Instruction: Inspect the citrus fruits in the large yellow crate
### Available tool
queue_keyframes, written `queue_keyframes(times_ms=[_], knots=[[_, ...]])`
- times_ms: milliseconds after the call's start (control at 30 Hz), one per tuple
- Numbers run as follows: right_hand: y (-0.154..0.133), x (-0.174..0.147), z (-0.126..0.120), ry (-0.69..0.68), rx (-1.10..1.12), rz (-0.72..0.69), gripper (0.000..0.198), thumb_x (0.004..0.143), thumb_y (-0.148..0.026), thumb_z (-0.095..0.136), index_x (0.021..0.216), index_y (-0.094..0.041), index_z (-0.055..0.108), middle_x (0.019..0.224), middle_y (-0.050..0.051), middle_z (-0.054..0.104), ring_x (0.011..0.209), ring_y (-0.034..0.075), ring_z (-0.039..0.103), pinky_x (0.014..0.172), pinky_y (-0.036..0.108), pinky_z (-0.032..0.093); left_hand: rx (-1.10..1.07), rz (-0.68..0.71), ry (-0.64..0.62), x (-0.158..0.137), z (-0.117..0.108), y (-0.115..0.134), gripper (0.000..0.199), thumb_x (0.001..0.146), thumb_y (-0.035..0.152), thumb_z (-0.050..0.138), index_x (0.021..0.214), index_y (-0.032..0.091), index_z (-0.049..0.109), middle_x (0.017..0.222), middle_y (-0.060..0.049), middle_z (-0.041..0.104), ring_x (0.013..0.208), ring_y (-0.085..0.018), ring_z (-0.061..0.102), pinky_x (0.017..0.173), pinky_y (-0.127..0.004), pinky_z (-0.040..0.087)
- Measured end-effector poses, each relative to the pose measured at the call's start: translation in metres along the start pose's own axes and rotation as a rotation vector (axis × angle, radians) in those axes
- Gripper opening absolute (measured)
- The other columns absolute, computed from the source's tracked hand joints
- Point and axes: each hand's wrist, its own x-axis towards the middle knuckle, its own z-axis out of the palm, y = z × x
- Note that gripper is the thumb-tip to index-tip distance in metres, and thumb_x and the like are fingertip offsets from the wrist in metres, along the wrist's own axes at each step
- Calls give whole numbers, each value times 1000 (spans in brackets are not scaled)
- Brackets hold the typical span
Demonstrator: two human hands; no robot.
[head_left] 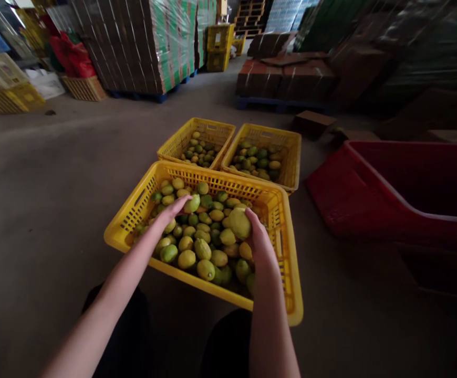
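Observation:
A large yellow plastic crate [142,202] full of yellow-green lemons sits on the floor right in front of me. My right hand [259,239] grips a big yellow lemon [239,222] just above the pile near the crate's right side. My left hand [173,209] reaches into the left half and its fingertips rest on a smaller greenish lemon [193,202]. Whether that hand has closed around the fruit is not clear. Both forearms stretch over the crate's near rim.
Two smaller yellow crates [181,140] [291,152] with lemons stand side by side behind the big one. A red bin [374,173] lies at the right. Wrapped stacks of cardboard [142,42], pallets and more crates [8,89] line the back. Bare concrete floor spreads to the left.

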Motion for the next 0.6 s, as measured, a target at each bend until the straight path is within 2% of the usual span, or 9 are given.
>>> queue_keyframes(times_ms=[67,133,200,300,367,467,600], knots=[[3,1,5,-36,39,-12,57,63,-66,74,94,-19,73,81,5,73,67,20,65,46,26,46,-240,28,-12,-24,-4,7,56,103,42,19,132,15,58,104,-10,76,94,-22,69,82,-33,56],[6,-1,11,-82,34,-30,58,62,-63,79,101,-20,72,84,4,73,68,19,65,48,26,47,-623,19,-24,-49,-2,9,56,100,47,26,133,14,56,105,-13,75,92,-23,69,78,-35,58],[10,-5,19,-107,1,-57,61,59,-56,84,107,-21,70,90,3,74,73,19,67,55,26,51,-856,-46,-34,-70,3,5,54,97,50,37,133,13,56,112,-14,72,97,-23,68,74,-32,57],[15,-15,31,-110,-47,-109,67,54,-48,89,111,-23,67,97,3,75,84,23,70,69,31,57,-894,-109,-33,-89,11,-5,48,89,44,56,129,19,56,123,-10,68,110,-22,65,76,-27,56],[17,-24,36,-109,-76,-142,68,51,-46,91,111,-24,66,94,2,74,85,23,70,73,34,58,-912,-38,-48,-95,13,-9,50,83,43,64,128,24,57,130,-8,65,116,-23,63,83,-29,57],[18,-40,40,-112,-146,-224,64,52,-43,91,106,-25,62,86,-1,70,79,21,66,70,32,56,-959,89,-47,-100,10,-9,59,75,48,73,128,26,58,138,-7,60,118,-26,63,92,-37,57],[14,-57,42,-161,-253,-370,60,53,-35,91,104,-26,61,89,-1,67,79,21,63,72,31,54,-956,190,-5,-105,6,-7,64,65,46,83,123,26,62,132,-7,65,122,-28,62,101,-41,53]])
